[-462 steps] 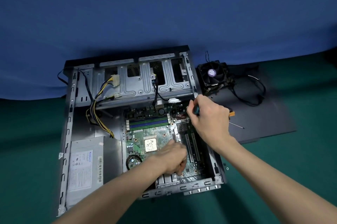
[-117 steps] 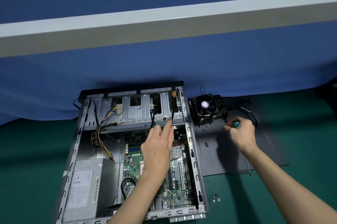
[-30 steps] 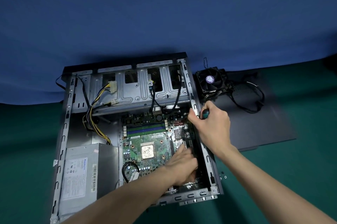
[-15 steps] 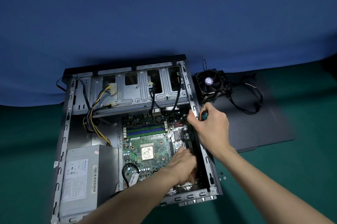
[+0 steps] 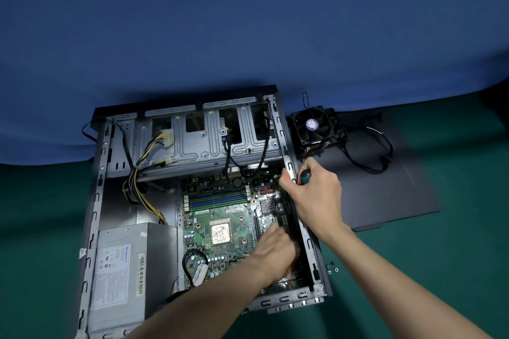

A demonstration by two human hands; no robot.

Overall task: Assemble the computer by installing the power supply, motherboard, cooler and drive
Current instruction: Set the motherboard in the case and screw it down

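Step in hand: fixing the motherboard (image 5: 220,214). It lies flat in the case (image 5: 96,201), just right of the power supply (image 5: 124,264), which sits in the near-left corner.

R hand (image 5: 314,195): grip wrapped round teal screwdriver (image 5: 304,176) handle, over the case's right rail. Shaft and tip hidden behind the hand.

L hand (image 5: 275,250): low over near-right part of board, fingers bent down. Can't tell if its grip pinches a screw or only steadies the tip.

CPU (image 5: 220,233) bare, nothing mounted on it. The cooler (image 5: 312,126) sits outside the case, just beyond its far-right corner, at far end of side panel (image 5: 385,195) on the desk (image 5: 440,256). Loose screws (image 5: 332,267) on desk beside case's near-right corner. No drive seen.

Judgement: a board screw on the right edge is prob. being driven; approx mid-task. Next calls for driver square on screw head and light torque, then any remaining board screws, then cooler over CPU.
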